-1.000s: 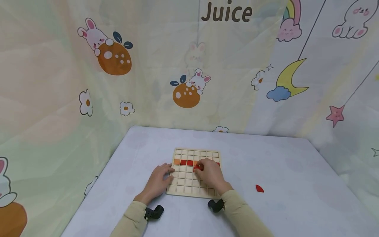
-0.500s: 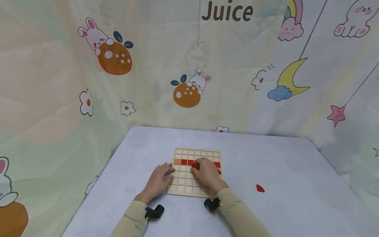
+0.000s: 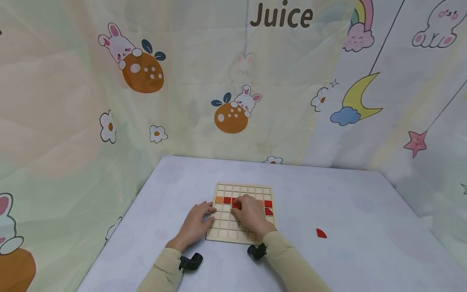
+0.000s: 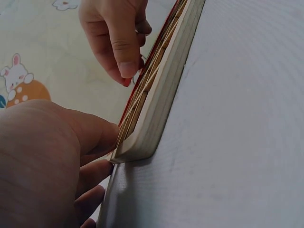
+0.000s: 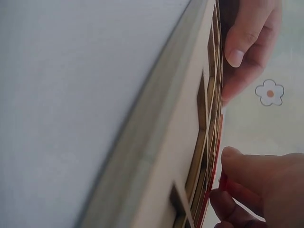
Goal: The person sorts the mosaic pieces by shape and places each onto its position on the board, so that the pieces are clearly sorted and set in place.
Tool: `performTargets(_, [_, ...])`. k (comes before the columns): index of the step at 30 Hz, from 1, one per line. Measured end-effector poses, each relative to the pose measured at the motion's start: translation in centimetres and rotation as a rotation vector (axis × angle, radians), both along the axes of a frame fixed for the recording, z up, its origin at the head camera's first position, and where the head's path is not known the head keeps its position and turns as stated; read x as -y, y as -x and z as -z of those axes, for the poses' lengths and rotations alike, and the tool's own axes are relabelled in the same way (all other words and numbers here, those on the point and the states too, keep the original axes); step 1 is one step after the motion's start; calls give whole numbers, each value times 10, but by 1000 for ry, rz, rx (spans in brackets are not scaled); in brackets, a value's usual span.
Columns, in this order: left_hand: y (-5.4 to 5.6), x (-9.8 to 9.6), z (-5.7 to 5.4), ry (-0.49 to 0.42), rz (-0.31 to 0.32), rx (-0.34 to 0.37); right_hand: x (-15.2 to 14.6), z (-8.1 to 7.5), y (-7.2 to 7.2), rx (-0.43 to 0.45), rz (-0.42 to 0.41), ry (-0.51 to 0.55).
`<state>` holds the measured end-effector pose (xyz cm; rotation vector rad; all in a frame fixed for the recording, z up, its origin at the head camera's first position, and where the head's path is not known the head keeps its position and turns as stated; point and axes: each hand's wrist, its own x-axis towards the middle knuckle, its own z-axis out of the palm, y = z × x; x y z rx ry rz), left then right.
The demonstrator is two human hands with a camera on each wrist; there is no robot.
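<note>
A wooden grid board [image 3: 227, 233] lies on the table with a row of orange and red square tiles across it. My right hand [image 3: 252, 214] is over the middle of the board and pinches a small red tile [image 5: 223, 181] between thumb and fingers, just below that row; the tile's full shape is hidden. My left hand [image 3: 195, 222] rests at the board's left edge, its thumb and fingertips touching the rim. An orange tile [image 3: 219, 199] fills the row's left end and a red tile [image 3: 268, 203] its right end. Below the latter sits a red rounded piece [image 3: 268, 211].
One loose red quarter-circle piece [image 3: 321, 233] lies on the white table [image 3: 350, 202], right of the board. A printed cloth [image 3: 189, 73] with rabbits, oranges and flowers hangs behind and at the sides.
My right hand has slid left across the board with the red tile, uncovering the tiles at the row's right end. The left hand has stayed at the edge.
</note>
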<state>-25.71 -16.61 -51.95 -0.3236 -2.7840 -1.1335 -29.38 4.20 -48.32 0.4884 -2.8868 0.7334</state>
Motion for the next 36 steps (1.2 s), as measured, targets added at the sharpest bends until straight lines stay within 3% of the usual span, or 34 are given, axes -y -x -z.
performTargets(29, [0, -2, -3, -4, -1, 12, 1, 1, -1, 2, -21, -8])
performTargets(36, [1, -2, -2, 4, 0, 4, -5, -1, -6, 19, -20, 51])
